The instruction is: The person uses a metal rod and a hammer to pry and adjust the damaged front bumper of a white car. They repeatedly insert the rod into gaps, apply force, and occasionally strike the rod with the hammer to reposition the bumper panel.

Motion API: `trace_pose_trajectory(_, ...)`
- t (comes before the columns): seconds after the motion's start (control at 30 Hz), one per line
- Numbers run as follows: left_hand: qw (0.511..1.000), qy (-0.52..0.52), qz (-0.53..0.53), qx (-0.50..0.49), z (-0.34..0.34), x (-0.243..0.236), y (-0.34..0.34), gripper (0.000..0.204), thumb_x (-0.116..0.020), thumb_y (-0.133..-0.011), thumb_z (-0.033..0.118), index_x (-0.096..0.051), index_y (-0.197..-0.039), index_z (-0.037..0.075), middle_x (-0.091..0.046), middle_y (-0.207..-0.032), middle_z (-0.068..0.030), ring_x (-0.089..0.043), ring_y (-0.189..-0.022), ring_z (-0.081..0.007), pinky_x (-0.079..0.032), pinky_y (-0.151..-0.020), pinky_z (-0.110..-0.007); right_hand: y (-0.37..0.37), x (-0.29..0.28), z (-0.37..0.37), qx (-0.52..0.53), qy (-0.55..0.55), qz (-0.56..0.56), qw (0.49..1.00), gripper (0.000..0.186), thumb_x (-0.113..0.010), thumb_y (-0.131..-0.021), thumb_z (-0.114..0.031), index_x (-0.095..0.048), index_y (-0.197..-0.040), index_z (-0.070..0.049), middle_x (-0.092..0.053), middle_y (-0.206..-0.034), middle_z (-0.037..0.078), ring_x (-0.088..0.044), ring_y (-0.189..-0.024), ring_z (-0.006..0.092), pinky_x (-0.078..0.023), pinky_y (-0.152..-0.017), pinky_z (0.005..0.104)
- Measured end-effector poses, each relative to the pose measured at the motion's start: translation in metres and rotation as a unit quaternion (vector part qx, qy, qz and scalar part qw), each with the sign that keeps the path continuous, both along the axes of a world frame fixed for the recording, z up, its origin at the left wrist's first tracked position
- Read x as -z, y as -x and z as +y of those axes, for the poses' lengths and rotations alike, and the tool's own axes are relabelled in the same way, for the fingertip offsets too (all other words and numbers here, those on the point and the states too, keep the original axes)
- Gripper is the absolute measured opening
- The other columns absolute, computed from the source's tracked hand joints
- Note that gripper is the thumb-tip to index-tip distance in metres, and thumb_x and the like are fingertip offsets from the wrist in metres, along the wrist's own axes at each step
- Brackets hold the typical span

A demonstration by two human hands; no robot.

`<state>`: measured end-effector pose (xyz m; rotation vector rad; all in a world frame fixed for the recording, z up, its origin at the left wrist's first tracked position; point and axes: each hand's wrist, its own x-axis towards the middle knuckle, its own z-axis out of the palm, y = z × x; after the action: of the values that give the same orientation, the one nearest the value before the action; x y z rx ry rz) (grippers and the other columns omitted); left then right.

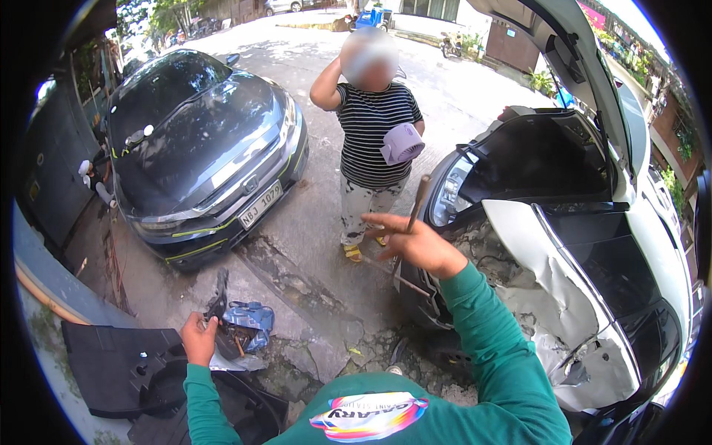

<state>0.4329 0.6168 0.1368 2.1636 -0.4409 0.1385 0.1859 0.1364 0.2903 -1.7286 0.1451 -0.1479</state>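
Observation:
My right hand (417, 248) is raised in front of me toward the white car's damaged side. A brown stick-like handle (420, 199) stands up between its fingers, some of which point left. Just below that hand a thin rod (408, 280) slants; whether it belongs to the handle I cannot tell. Low on the left, my left hand (199, 339) is closed around a narrow black piece (219, 295), its kind unclear. Beside that hand lies a blue patterned cloth or bag (254, 319). The white car's crumpled side panel (560, 297) is dented and torn.
A person in a striped shirt (377, 133) faces me, holding a light purple object (403, 143). A dark grey car (208, 148) is parked at left, with another person (96, 182) beside it. Black trim panels (111, 363) lie lower left. The white car's hood (552, 44) is raised.

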Motion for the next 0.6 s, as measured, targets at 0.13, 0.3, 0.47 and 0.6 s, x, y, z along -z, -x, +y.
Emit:
trace_pose_trajectory(0.13, 0.997, 0.028, -0.055, -0.047, -0.008, 0.022, 0.019, 0.023, -0.079, -0.086, 0.004, -0.058, -0.091, -0.002, -0.039, -0.064, 0.005, -0.031, -0.06, -0.0038, -0.024, -0.051, -0.028, 0.017, 0.061, 0.023, -0.061, 0.097, 0.116, 0.987, 0.066, -0.052, -0.092, -0.001, -0.045, -0.157, -0.013, -0.064, -0.131, 0.021, -0.065, -0.111, 0.0215, -0.056, -0.089, 0.0357)
trace_pose_trajectory(0.3, 0.996, 0.056, 0.036, -0.061, 0.002, 0.083, 0.038, 0.023, -0.082, -0.082, 0.006, -0.061, -0.084, -0.002, -0.042, -0.062, 0.0049, -0.033, -0.059, -0.0045, -0.028, -0.051, -0.028, 0.04, 0.168, 0.047, -0.072, 0.171, 0.151, 0.971, 0.059, -0.055, -0.092, -0.008, -0.05, -0.151, -0.007, -0.067, -0.13, 0.024, -0.066, -0.114, 0.0327, -0.05, -0.1, 0.0391)
trace_pose_trajectory(0.47, 0.974, -0.15, 0.166, -0.045, 0.034, 0.15, 0.055, 0.033, -0.089, -0.074, 0.022, -0.069, -0.079, -0.004, -0.067, -0.071, -0.0127, -0.061, -0.065, -0.0209, -0.05, -0.065, -0.038, 0.063, 0.219, 0.071, -0.054, 0.13, 0.234, 0.962, 0.056, -0.055, -0.093, -0.011, -0.052, -0.149, -0.004, -0.066, -0.132, 0.026, -0.064, -0.121, 0.0351, -0.047, -0.105, 0.0388)
trace_pose_trajectory(0.6, 0.914, -0.28, 0.294, 0.01, 0.04, 0.185, 0.081, 0.038, -0.092, -0.07, 0.03, -0.076, -0.082, -0.002, -0.076, -0.088, -0.0217, -0.074, -0.083, -0.0341, -0.056, -0.084, -0.042, 0.083, 0.273, 0.07, -0.047, 0.18, 0.243, 0.952, 0.06, -0.051, -0.086, -0.006, -0.055, -0.145, -0.007, -0.068, -0.121, 0.03, -0.064, -0.114, 0.0455, -0.051, -0.097, 0.0471)
